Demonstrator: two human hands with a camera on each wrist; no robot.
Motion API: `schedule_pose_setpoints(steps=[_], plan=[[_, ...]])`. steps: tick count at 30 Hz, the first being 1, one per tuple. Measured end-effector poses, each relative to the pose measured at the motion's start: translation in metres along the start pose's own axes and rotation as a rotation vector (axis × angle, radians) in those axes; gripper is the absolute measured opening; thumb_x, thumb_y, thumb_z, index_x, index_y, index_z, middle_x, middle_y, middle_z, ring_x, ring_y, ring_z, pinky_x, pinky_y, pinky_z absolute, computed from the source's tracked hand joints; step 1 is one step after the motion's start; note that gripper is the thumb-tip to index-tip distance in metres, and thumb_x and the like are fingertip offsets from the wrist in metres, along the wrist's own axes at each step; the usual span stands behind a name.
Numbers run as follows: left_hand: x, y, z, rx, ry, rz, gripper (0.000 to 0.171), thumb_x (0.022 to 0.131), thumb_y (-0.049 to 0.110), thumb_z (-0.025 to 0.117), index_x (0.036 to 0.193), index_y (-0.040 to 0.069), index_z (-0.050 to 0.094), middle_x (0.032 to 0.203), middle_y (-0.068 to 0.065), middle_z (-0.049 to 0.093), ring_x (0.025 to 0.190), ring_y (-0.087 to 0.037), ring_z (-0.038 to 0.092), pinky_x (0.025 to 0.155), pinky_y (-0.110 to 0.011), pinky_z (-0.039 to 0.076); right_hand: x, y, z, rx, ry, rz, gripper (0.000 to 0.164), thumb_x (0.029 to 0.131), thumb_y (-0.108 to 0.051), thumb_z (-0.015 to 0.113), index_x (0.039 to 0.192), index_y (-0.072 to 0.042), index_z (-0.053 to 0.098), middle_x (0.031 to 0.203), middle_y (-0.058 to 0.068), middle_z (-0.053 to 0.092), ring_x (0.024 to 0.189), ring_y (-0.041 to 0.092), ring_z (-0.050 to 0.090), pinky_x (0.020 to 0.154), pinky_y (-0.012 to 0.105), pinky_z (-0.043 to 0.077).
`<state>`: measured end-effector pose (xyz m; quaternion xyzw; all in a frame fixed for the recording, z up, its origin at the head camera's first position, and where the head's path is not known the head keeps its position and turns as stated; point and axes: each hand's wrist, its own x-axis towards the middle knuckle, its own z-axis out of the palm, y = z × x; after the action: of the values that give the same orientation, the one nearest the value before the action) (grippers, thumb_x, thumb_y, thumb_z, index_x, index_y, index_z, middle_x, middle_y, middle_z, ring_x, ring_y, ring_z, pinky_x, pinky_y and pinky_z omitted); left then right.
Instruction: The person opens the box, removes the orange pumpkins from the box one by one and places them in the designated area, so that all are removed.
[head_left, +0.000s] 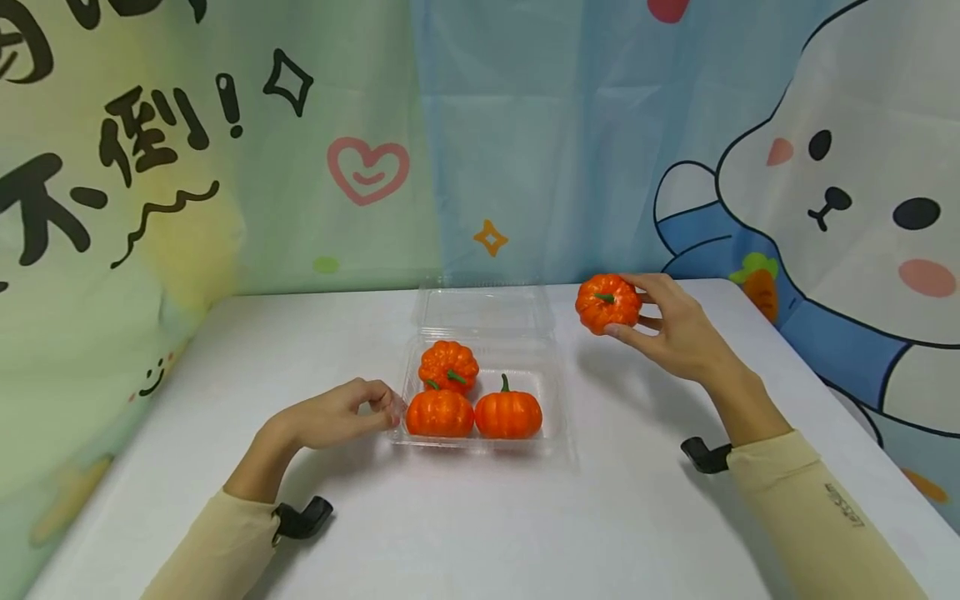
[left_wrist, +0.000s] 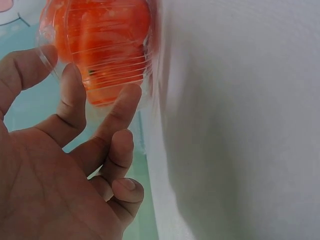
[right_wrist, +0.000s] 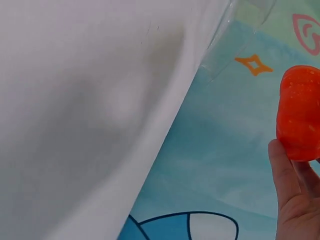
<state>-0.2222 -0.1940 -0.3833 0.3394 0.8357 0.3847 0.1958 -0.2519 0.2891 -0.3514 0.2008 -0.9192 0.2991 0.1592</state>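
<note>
A small orange pumpkin (head_left: 608,304) with a green stem is held up above the table's back right by my right hand (head_left: 678,333), thumb and fingers pinching its side. The right wrist view shows that pumpkin (right_wrist: 301,114) at the edge of the picture. My left hand (head_left: 341,412) is at the left side of a clear plastic box (head_left: 551,408), thumb and fingertips on its rim and wall. Inside the box sit three more pumpkins: one at the back (head_left: 448,365), one front left (head_left: 439,414), one front right (head_left: 508,415). The back right part of the box holds nothing.
The box's clear hinged lid (head_left: 483,311) lies open toward the back of the white table (head_left: 480,533). Behind the table hangs a printed cloth (head_left: 525,142) with a cartoon figure. Black wrist mounts (head_left: 303,518) sit on both sleeves.
</note>
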Motion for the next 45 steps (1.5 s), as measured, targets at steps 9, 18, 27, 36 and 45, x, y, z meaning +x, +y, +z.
schedule_pose_setpoints(steps=[9,18,27,36,45], plan=[[-0.001,0.002,0.0,-0.018,0.016,0.003,0.018,0.1,0.018,0.057,0.084,0.012,0.059,0.099,0.0,0.069,0.111,-0.023,0.059,0.097,-0.037,0.043,0.003,0.014,-0.009,-0.015,-0.012,0.087,0.074,0.09,-0.026,0.081,0.15,-0.004,0.044,0.139,0.02,0.048,0.124,0.043,0.056,0.09,0.055,0.054],[0.001,0.0,-0.001,0.005,0.008,-0.01,0.017,0.1,0.018,0.057,0.084,0.012,0.06,0.105,-0.001,0.071,0.116,-0.023,0.06,0.098,-0.037,0.043,0.001,0.03,-0.008,-0.035,-0.061,0.206,0.077,0.093,-0.038,0.076,0.151,-0.001,0.041,0.148,0.025,0.045,0.129,0.048,0.051,0.096,0.058,0.052],[-0.001,-0.003,-0.001,0.003,0.015,-0.003,0.018,0.1,0.019,0.057,0.084,0.013,0.059,0.105,0.001,0.07,0.117,-0.023,0.06,0.099,-0.04,0.043,0.004,0.05,-0.008,-0.053,-0.041,0.252,0.075,0.094,-0.042,0.073,0.149,-0.001,0.044,0.146,0.027,0.051,0.129,0.048,0.051,0.099,0.065,0.047],[-0.001,-0.002,0.0,-0.012,0.006,-0.005,0.015,0.1,0.016,0.057,0.087,0.011,0.063,0.103,0.0,0.07,0.112,-0.023,0.06,0.1,-0.042,0.044,0.001,0.06,-0.008,-0.071,-0.101,0.338,0.08,0.097,-0.046,0.069,0.154,-0.001,0.037,0.15,0.029,0.046,0.132,0.05,0.047,0.104,0.067,0.042],[-0.002,-0.003,0.0,0.002,0.018,-0.025,0.015,0.1,0.017,0.057,0.086,0.013,0.062,0.104,-0.001,0.071,0.111,-0.022,0.06,0.099,-0.04,0.044,0.004,0.066,-0.006,-0.111,-0.118,0.382,0.082,0.097,-0.051,0.066,0.154,0.001,0.036,0.149,0.031,0.045,0.13,0.051,0.046,0.103,0.067,0.042]])
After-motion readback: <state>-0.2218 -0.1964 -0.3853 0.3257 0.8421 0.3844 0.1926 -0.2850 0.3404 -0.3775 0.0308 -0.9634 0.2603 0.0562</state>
